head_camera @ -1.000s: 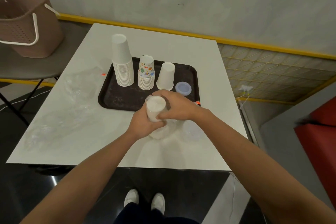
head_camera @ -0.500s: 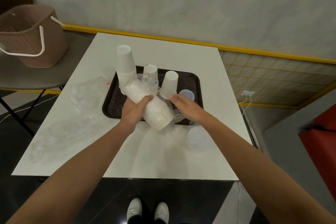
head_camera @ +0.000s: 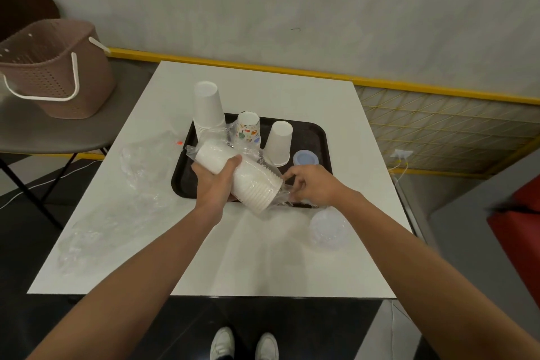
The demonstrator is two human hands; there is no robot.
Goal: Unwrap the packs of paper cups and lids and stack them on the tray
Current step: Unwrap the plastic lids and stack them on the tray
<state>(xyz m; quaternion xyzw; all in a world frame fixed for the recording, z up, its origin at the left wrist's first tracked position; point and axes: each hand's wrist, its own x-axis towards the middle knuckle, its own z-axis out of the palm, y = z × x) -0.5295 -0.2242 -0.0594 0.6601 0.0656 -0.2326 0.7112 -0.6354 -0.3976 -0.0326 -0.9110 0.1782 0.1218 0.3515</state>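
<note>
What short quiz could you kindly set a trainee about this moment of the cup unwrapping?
1. True or false: the left hand grips the wrapped stack of white cups tilted, not upright.
2. Where does the blue lid lie? A: on the tray. B: in the basket. C: on the floor.
3. Fill the gap: the right hand pinches the ____ at the stack's wide end.
Key: 1 true; 2 A; 3 plastic wrap.
</note>
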